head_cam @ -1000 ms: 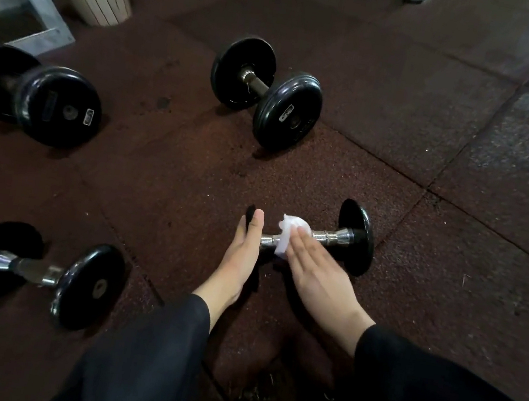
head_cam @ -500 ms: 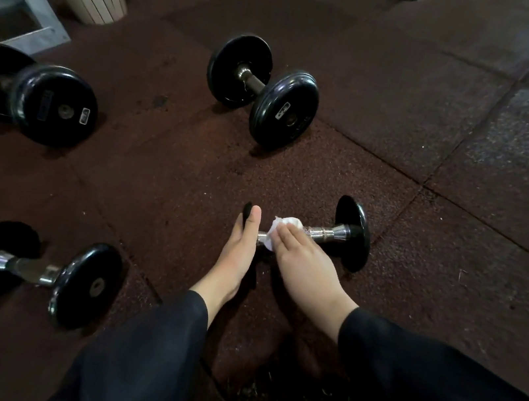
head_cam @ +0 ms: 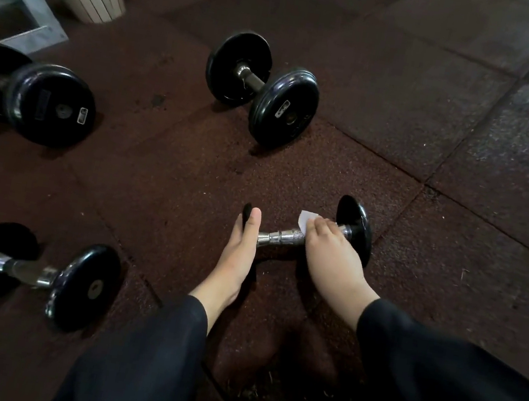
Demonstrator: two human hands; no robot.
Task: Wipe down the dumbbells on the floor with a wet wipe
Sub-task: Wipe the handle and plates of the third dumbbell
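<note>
We press our flat left hand (head_cam: 240, 248) against the near plate of the small dumbbell (head_cam: 353, 230) on the rubber floor (head_cam: 408, 112), fingers straight and together. Our right hand (head_cam: 330, 256) curls its fingers over the white wet wipe (head_cam: 305, 220) on the chrome handle, beside the far plate.

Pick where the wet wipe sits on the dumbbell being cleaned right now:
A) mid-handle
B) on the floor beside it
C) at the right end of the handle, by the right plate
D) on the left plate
C: the right hand presses the wet wipe onto the handle next to the right plate, while the bare chrome handle shows between the two hands.
</note>
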